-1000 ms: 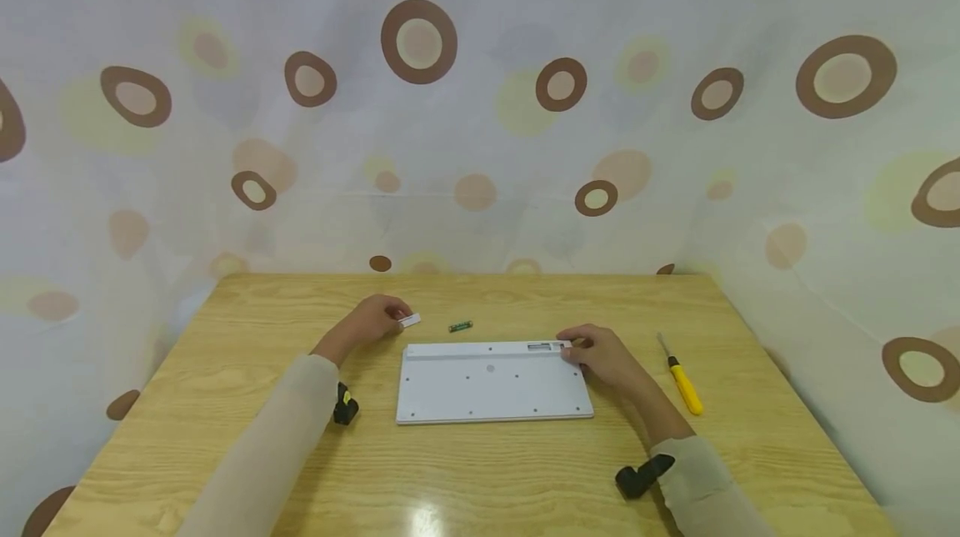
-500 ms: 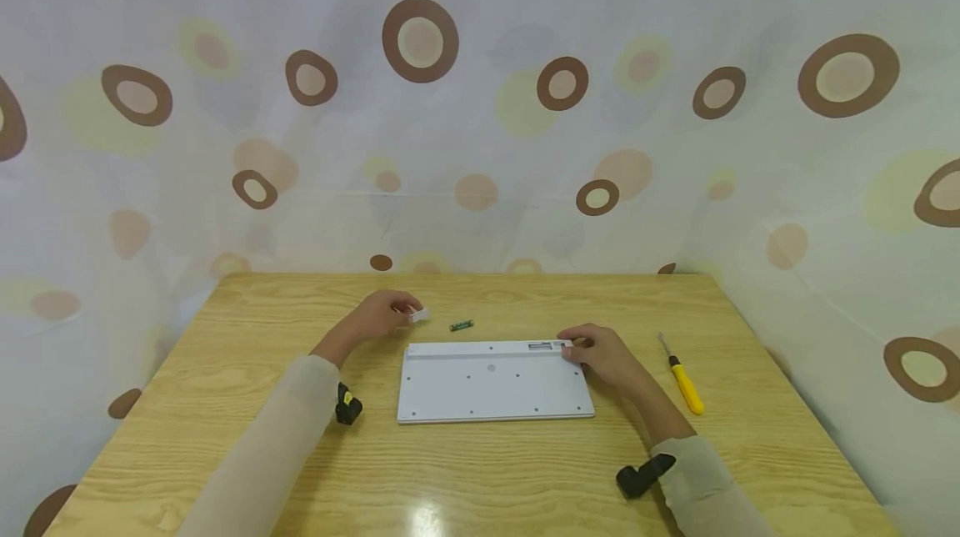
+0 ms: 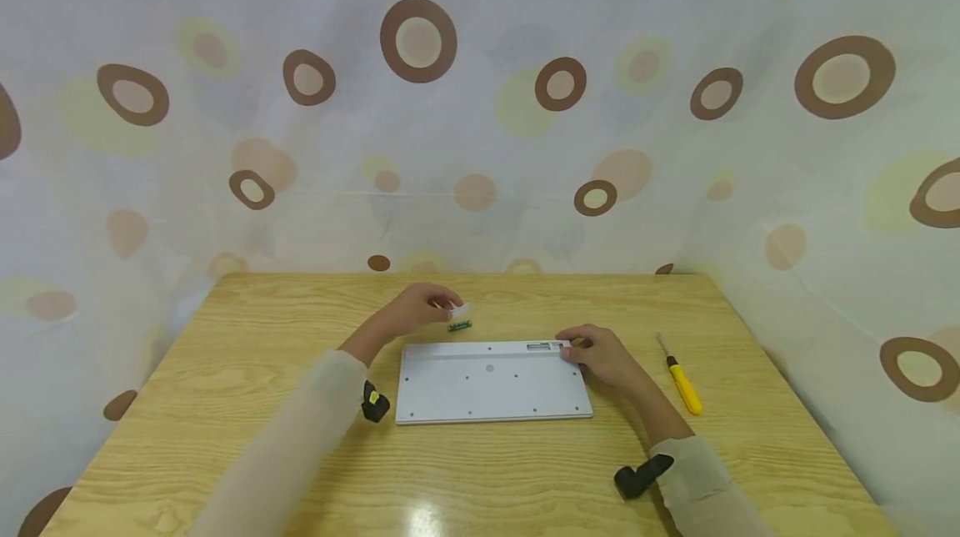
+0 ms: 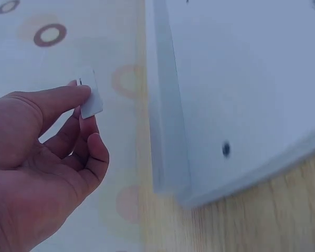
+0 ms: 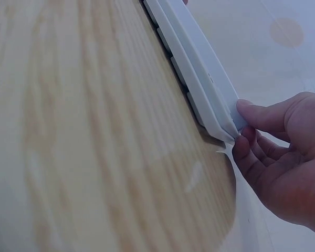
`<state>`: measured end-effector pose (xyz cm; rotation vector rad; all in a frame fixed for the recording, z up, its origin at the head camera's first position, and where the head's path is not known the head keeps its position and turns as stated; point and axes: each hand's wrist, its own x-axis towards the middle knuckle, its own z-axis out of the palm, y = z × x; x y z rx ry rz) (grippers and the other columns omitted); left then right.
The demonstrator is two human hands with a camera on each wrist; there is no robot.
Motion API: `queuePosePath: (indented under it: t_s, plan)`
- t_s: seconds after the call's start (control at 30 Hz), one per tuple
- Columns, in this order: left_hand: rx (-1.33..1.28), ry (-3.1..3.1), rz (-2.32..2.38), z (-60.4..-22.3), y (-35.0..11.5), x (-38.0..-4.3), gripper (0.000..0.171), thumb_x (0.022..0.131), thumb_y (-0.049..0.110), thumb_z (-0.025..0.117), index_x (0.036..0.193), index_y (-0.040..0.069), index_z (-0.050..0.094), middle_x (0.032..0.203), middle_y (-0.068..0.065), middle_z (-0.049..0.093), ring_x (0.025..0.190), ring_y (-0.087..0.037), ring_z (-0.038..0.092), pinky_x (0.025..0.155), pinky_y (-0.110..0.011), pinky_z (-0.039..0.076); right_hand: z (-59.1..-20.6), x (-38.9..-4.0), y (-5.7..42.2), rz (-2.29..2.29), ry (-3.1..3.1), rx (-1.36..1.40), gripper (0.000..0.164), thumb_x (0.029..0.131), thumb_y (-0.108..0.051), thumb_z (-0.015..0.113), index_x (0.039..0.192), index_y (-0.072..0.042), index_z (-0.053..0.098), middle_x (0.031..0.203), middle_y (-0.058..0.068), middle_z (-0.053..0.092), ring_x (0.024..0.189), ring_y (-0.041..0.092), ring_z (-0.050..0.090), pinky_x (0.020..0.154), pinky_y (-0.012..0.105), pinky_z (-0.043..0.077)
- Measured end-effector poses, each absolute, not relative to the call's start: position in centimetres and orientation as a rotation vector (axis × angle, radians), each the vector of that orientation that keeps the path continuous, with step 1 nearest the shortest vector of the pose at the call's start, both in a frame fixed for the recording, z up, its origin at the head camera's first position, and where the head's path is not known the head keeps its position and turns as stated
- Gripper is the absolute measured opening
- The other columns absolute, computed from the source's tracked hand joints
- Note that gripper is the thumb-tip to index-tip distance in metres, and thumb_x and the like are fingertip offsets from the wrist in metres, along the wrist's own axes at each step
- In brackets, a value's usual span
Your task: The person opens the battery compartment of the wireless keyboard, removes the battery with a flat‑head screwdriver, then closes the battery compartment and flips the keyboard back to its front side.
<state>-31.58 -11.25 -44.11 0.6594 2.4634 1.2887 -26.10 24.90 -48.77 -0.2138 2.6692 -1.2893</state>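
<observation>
A white keyboard (image 3: 491, 391) lies face down on the table, its screw-dotted back up and an uncovered battery slot (image 3: 538, 347) near the far right corner. My right hand (image 3: 603, 355) grips that corner between thumb and fingers; in the right wrist view the thumb (image 5: 262, 116) presses on the back. Beyond the keyboard, my left hand (image 3: 416, 309) pinches a small white battery cover (image 4: 92, 100) between thumb and fingers, held above the table. Just below the cover, a green battery (image 3: 460, 326) lies on the wood behind the keyboard.
A screwdriver with a yellow handle (image 3: 686, 389) lies right of my right hand, its shaft pointing away. The wooden table (image 3: 480, 479) ends at a patterned cloth (image 3: 480, 128) at the back and sides. Black wrist cameras sit on both sleeves.
My left hand has lifted the battery cover a little and carried it to the right, toward the battery. The right hand and keyboard stay in place.
</observation>
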Motion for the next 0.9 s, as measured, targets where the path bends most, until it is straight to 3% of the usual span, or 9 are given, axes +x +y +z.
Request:
queuePosePath:
  t_s: [0.4,0.9]
  plan:
    - [0.845,2.407,1.228,-44.3,-5.2,-31.4,0.024,0.098,0.009,0.064,0.12,0.01,0.074,0.11,-0.005,0.072,0.095,-0.015,0.062,0.081,-0.029,0.051,-48.9,-26.1,24.9,-1.281,2.68,-0.225,0.031,0.098,-0.018,0.066,0.128,-0.009,0.068,0.13,0.014,0.061,0.098,0.022,0.057,0.084,0.033,0.047]
    - [0.935,2.404,1.079,-46.0,0.4,-31.0,0.026,0.1,0.01,0.062,0.122,0.014,0.074,0.104,0.002,0.072,0.087,-0.01,0.058,0.077,-0.026,0.047,-48.8,-26.1,25.0,-1.305,2.652,-0.186,0.031,0.098,-0.018,0.067,0.127,-0.009,0.068,0.132,0.015,0.06,0.098,0.023,0.058,0.085,0.035,0.049]
